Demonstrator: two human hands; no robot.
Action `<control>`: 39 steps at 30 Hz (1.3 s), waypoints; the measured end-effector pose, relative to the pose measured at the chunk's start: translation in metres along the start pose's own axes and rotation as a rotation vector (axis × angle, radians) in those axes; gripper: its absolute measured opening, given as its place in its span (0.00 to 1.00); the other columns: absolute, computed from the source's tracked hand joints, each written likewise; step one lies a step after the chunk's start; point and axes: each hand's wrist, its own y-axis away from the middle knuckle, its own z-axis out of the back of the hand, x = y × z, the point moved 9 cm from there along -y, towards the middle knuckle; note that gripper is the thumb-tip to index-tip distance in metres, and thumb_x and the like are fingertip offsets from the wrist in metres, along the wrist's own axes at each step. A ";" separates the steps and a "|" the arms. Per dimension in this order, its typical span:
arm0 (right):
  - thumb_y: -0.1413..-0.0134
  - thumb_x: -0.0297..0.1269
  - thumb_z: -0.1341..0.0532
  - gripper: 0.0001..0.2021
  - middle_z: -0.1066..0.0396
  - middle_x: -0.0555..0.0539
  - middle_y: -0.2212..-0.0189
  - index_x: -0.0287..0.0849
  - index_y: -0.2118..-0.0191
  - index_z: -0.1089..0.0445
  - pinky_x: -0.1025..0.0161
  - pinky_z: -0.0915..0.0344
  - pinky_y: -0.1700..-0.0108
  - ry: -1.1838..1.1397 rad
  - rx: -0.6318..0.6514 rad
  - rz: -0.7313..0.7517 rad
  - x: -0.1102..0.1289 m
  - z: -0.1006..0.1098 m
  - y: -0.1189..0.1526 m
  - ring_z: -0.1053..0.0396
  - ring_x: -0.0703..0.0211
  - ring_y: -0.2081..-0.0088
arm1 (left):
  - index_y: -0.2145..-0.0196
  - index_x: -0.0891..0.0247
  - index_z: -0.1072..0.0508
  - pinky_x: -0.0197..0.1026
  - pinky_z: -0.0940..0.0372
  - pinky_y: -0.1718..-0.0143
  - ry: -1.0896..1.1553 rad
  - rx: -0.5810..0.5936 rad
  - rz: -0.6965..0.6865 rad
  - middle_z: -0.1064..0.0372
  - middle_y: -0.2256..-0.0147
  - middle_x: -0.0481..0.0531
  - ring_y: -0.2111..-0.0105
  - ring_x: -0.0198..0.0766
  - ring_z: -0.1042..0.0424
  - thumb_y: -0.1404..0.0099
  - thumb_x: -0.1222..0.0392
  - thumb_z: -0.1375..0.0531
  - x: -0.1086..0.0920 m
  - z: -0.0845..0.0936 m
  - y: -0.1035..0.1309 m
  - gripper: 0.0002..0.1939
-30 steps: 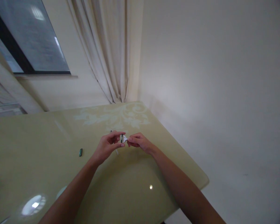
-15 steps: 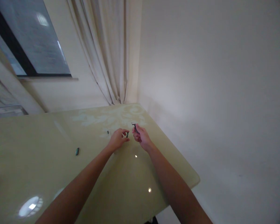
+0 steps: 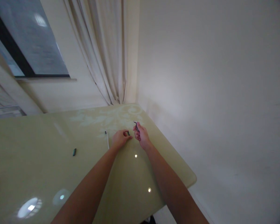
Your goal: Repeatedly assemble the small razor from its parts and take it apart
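Table edge (image 3: 170, 148) nearby, right grip (image 3: 141, 136) clasping slim tool (image 3: 137, 126), left grip (image 3: 121, 138) pinching dark piece (image 3: 128, 133)

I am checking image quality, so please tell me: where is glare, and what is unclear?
Head view: strong glare at lower left on the table, smaller bright spots nearer the middle; head view: the metallic item in the right hand too small and soft for fine detail.

The corner of an indoor room, probably in a home: long cream curtains (image 3: 107, 46) hang beside a dark-framed window (image 3: 46, 46), and a plain pale wall (image 3: 212, 77) fills the right side. Against it stands a glossy yellow-green counter (image 3: 37, 140) decorated with a pale, leafy scroll pattern (image 3: 121, 113), more domestic than workshop-like.
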 end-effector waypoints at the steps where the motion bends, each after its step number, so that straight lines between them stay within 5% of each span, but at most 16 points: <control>1: 0.53 0.70 0.33 0.31 0.57 0.63 0.85 0.43 0.73 0.34 0.68 0.67 0.82 0.007 -0.003 -0.002 -0.001 0.000 0.000 0.64 0.73 0.84 | 0.47 0.60 0.20 0.39 0.43 0.67 -0.005 -0.002 -0.002 0.21 0.65 0.50 0.66 0.40 0.25 0.40 0.52 0.31 0.000 0.001 0.001 0.24; 9: 0.55 0.70 0.33 0.31 0.56 0.63 0.86 0.42 0.73 0.34 0.68 0.68 0.82 0.014 0.029 -0.036 -0.008 -0.010 0.005 0.64 0.73 0.85 | 0.39 0.65 0.27 0.39 0.39 0.63 0.009 -0.006 -0.101 0.23 0.65 0.52 0.67 0.41 0.27 0.41 0.55 0.31 -0.016 0.008 0.014 0.34; 13: 0.52 0.71 0.35 0.31 0.56 0.63 0.86 0.42 0.73 0.34 0.67 0.69 0.82 0.052 0.028 -0.077 -0.013 -0.010 0.008 0.64 0.73 0.85 | 0.49 0.58 0.19 0.41 0.37 0.58 0.019 -0.035 -0.200 0.23 0.61 0.53 0.64 0.41 0.28 0.39 0.52 0.33 -0.006 0.047 0.045 0.21; 16: 0.53 0.71 0.34 0.32 0.56 0.63 0.85 0.42 0.72 0.33 0.67 0.69 0.81 0.074 0.026 -0.085 -0.016 -0.012 0.010 0.63 0.73 0.84 | 0.59 0.55 0.16 0.45 0.36 0.56 -0.075 -0.170 -0.214 0.23 0.62 0.54 0.63 0.44 0.27 0.35 0.46 0.39 0.039 0.103 0.077 0.16; 20: 0.55 0.71 0.33 0.32 0.55 0.62 0.84 0.41 0.72 0.33 0.67 0.68 0.82 0.087 0.039 -0.103 -0.022 -0.019 0.014 0.61 0.73 0.84 | 0.48 0.53 0.20 0.58 0.37 0.49 -0.295 -0.361 0.085 0.23 0.51 0.59 0.50 0.58 0.28 0.35 0.41 0.40 0.138 0.170 0.111 0.24; 23: 0.55 0.71 0.34 0.32 0.54 0.62 0.84 0.42 0.72 0.33 0.67 0.67 0.82 0.078 0.044 -0.116 -0.025 -0.023 0.018 0.60 0.72 0.84 | 0.42 0.56 0.23 0.63 0.36 0.50 -0.312 -0.251 0.199 0.27 0.45 0.66 0.45 0.68 0.31 0.40 0.36 0.38 0.186 0.179 0.115 0.34; 26: 0.52 0.73 0.37 0.33 0.54 0.61 0.85 0.42 0.73 0.33 0.67 0.67 0.82 0.080 0.041 -0.124 -0.026 -0.026 0.022 0.61 0.71 0.84 | 0.42 0.59 0.23 0.61 0.33 0.51 -0.267 -0.165 0.168 0.26 0.47 0.66 0.51 0.62 0.26 0.43 0.36 0.38 0.202 0.175 0.106 0.36; 33: 0.52 0.74 0.38 0.33 0.54 0.61 0.85 0.42 0.73 0.32 0.66 0.67 0.81 0.088 0.067 -0.161 -0.031 -0.037 0.031 0.61 0.71 0.84 | 0.56 0.60 0.20 0.51 0.30 0.53 -0.123 -0.215 0.101 0.25 0.56 0.60 0.62 0.50 0.25 0.44 0.39 0.38 0.203 0.179 0.100 0.26; 36: 0.54 0.70 0.34 0.31 0.54 0.61 0.85 0.41 0.73 0.30 0.65 0.67 0.81 0.149 0.087 -0.164 -0.035 -0.046 0.037 0.61 0.71 0.84 | 0.56 0.61 0.21 0.50 0.31 0.56 -0.056 -0.321 0.022 0.27 0.57 0.58 0.64 0.47 0.28 0.42 0.40 0.37 0.167 0.178 0.109 0.25; 39: 0.56 0.61 0.27 0.26 0.52 0.61 0.86 0.39 0.70 0.25 0.64 0.66 0.80 0.242 0.172 -0.173 -0.039 -0.063 0.048 0.59 0.70 0.83 | 0.53 0.57 0.21 0.46 0.31 0.59 0.101 -0.414 -0.154 0.29 0.62 0.53 0.66 0.44 0.32 0.40 0.39 0.36 0.102 0.164 0.122 0.24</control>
